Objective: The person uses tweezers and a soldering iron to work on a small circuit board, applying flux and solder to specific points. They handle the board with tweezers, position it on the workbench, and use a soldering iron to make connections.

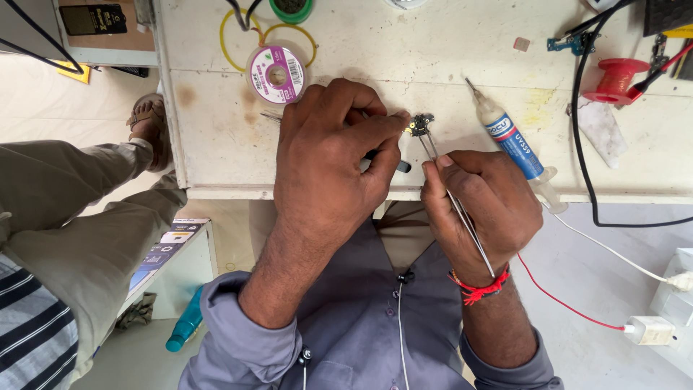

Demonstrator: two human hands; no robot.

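Note:
A tiny dark electronic part (419, 123) lies on the white worktable (447, 65). My right hand (482, 204) is closed around thin metal tweezers (444, 180) whose tips reach the part. My left hand (330, 155) is curled, its index fingertip pressing beside the part, and a dark slim tool (388, 162) shows under its fingers. A red thread is tied round my right wrist.
A syringe with a blue label (514, 143) lies right of the hands. A purple-labelled spool (277, 73), yellow wire loop, red spool (618, 76), black cables and a small blue board (574, 43) lie on the table. Another person's legs (86, 209) are at left.

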